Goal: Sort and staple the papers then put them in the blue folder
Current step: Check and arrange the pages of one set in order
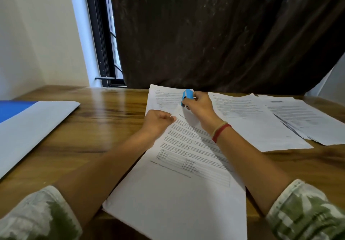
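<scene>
While left hand [158,120] pinches papers [179,193], right hand [200,106] grip clamped on blue stapler [188,94]

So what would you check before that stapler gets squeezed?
1. Stapler gripped firmly in the right hand: ok.
2. Stapler mouth set on the top corner of the stack: ok, as far as it shows.
3. Left hand holding the stack beside that corner: ok.
4. All sheets squared up under the stapler: cannot tell.
5. Fingers out of the stapler mouth: cannot tell, as the right hand hides it.
6. Folder lying open on the left, ready for the stack: ok.
</scene>
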Demonstrator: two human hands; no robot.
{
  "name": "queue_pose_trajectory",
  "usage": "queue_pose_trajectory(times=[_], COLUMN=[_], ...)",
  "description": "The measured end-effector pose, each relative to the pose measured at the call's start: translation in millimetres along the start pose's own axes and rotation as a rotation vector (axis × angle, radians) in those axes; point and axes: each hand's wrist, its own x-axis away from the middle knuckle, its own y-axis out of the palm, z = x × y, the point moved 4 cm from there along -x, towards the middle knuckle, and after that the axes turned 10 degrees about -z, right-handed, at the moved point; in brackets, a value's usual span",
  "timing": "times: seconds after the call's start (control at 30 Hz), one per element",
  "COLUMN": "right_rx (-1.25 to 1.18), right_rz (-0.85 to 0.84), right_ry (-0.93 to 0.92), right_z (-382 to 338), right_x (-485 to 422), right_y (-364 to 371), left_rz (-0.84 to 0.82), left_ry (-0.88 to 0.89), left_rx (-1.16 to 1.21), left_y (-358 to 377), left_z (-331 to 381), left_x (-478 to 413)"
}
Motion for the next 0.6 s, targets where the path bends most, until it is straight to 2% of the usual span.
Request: queue_pose_trajectory(times=[0.1, 0.3, 0.6], right_rx=[0.09, 0.082, 0.124], right_rz=[0.004, -0.028, -0.218], right_ry=[-0.012, -0.04, -0.042], right_z=[0.1, -4.5, 1.1], right_x=[2.9, 4.2, 11.0], right_y=[4.1, 4.8, 12.9], left_rz=[0.012, 0.021, -0.029], left_ry=[0.026, 0.018, 0.042], left_rx=[-0.04, -0.054, 0.012], left_y=[0.9, -1.1, -1.2], left_z=[-0.3, -0.4, -2.9], left_x=[-1.4, -2.7, -1.5])
